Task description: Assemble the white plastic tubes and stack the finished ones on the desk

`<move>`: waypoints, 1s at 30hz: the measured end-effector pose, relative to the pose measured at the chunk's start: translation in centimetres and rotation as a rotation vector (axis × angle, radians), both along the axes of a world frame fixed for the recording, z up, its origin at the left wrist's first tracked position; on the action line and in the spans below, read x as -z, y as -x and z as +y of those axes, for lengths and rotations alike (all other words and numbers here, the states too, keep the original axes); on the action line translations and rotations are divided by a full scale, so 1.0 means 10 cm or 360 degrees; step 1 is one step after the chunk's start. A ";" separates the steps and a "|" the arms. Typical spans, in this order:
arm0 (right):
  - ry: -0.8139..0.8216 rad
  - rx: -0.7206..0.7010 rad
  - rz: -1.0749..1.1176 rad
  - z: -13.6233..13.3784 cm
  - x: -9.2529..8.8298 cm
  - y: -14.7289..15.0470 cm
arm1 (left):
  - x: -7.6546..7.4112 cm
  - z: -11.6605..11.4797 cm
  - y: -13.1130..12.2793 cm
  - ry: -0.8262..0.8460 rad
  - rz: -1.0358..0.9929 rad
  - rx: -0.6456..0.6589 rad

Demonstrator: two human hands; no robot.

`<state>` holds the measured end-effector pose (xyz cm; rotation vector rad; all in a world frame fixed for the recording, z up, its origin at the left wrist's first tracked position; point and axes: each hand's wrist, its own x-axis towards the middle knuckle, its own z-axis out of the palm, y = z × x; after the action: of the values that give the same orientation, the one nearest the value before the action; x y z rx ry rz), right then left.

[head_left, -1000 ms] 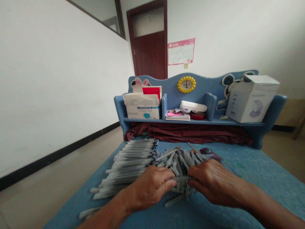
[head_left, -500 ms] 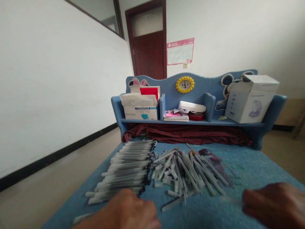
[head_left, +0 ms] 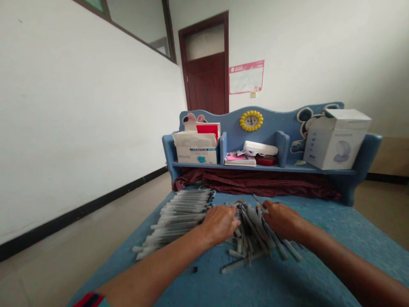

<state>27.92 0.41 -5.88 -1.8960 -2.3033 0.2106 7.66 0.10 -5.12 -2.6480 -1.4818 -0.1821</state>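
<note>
My left hand [head_left: 221, 223] reaches into the left side of a loose pile of clear pen barrels [head_left: 255, 232] and short pen caps. Its fingers are curled down among the caps, and what they hold, if anything, is hidden. On the pile's right side, my right hand [head_left: 283, 219] has its fingers closed at the upper ends of the barrels, apparently round one pen barrel [head_left: 258, 201]. A row of capped pens [head_left: 182, 215] with black ends lies side by side, left of my left hand. My left forearm covers part of the row's near end.
The blue table [head_left: 332, 238] has a raised shelf at the back. On it are a mask box [head_left: 197, 154], papers [head_left: 240, 161], a red round case [head_left: 266, 160] and a white carton [head_left: 338, 140]. A checked cloth [head_left: 255, 182] lies bunched beneath the shelf.
Both hands have moved forward from the near edge and inward to the pile. The view has shifted slightly, so the shelf appears a little lower.
</note>
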 end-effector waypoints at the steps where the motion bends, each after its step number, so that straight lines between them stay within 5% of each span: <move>1: 0.0013 0.0007 -0.0014 0.04 0.02 0.02 | 0.01 0.03 -0.01 -0.0004 -0.0010 -0.0004; 6: 0.0000 -0.0011 -0.0036 0.09 0.12 -0.01 | -0.08 0.01 0.12 -0.0039 -0.0066 0.0002; 15: -0.0089 -0.0038 0.0075 -0.02 0.14 -0.06 | -0.18 -0.20 0.74 -0.0071 -0.0181 0.0019; 24: -0.0263 -0.0221 0.0267 -0.14 0.15 -0.01 | -0.30 -0.86 1.12 0.0289 -0.0004 0.0027; 30: -0.0236 -0.0308 0.0160 -0.25 0.09 0.09 | -0.20 -1.08 1.17 0.0385 0.0110 -0.0099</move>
<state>27.05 -2.09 -6.77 -1.5589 -2.3621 0.1486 -4.05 -10.74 -3.16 -2.7517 -1.6569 0.0992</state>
